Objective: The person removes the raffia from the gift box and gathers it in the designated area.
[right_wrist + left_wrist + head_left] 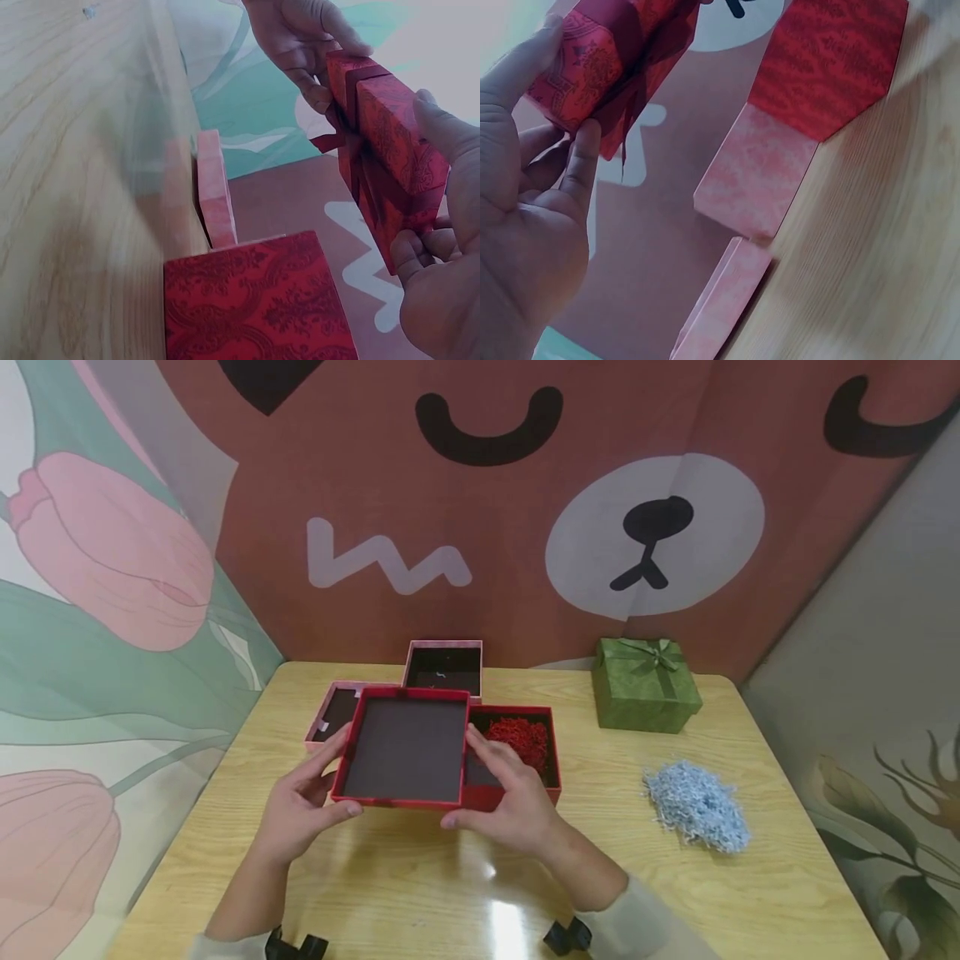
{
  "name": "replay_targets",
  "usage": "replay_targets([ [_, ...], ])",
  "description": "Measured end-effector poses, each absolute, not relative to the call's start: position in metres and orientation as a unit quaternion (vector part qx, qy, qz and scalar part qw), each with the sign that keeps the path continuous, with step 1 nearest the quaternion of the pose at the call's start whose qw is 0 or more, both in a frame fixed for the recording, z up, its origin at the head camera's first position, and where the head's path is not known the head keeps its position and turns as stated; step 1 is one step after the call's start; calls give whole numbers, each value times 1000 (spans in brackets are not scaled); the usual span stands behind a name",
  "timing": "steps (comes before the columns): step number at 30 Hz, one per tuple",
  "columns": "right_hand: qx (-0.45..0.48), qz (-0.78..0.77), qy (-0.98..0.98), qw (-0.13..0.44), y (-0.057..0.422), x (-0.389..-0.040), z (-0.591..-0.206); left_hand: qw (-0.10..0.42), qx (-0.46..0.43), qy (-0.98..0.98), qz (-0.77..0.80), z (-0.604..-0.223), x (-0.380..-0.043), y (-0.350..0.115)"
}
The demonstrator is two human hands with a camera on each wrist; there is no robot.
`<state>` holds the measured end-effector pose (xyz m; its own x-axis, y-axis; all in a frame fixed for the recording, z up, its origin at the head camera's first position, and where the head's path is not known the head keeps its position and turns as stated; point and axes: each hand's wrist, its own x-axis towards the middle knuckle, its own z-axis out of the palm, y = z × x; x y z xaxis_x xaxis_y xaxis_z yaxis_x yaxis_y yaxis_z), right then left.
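Both hands hold a square red gift-box lid [408, 747] above the table, its dark inside turned toward me. My left hand [296, 806] grips the left edge, thumb near the lower corner. On the opposite edge, my right hand [517, 797] grips with its thumb at the bottom. The wrist views show the lid's patterned outer side with a dark red ribbon and bow [364, 161]. Behind the lid and right hand stands the open red box [255, 300], partly hidden, with red shredded paper [528, 743] inside.
An open pink box [444, 652] stands at the back, with a shallow pink lid [333, 714] left of it, partly covered by the red lid. At the right are a green ribboned gift box [648, 689] and a pile of light blue shredded paper [697, 806].
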<state>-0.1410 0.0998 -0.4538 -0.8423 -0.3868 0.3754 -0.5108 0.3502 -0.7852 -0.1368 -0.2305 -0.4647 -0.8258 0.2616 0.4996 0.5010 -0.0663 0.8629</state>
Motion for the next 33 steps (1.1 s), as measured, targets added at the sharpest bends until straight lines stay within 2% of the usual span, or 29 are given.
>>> replay_targets([
  [6,261,505,-822,24,89,-138,-454,82,-267,-688,-669,-464,-132,-243],
  [12,273,498,-823,23,78,-139,-457,71,-232,-719,-651,-465,-127,-259],
  [27,310,454,-835,-18,45,-134,-464,52,-263,-691,-672,-472,-114,-301],
  [33,324,435,-840,-23,30,-135,-472,34,-206,-718,-664,-480,-105,-318],
])
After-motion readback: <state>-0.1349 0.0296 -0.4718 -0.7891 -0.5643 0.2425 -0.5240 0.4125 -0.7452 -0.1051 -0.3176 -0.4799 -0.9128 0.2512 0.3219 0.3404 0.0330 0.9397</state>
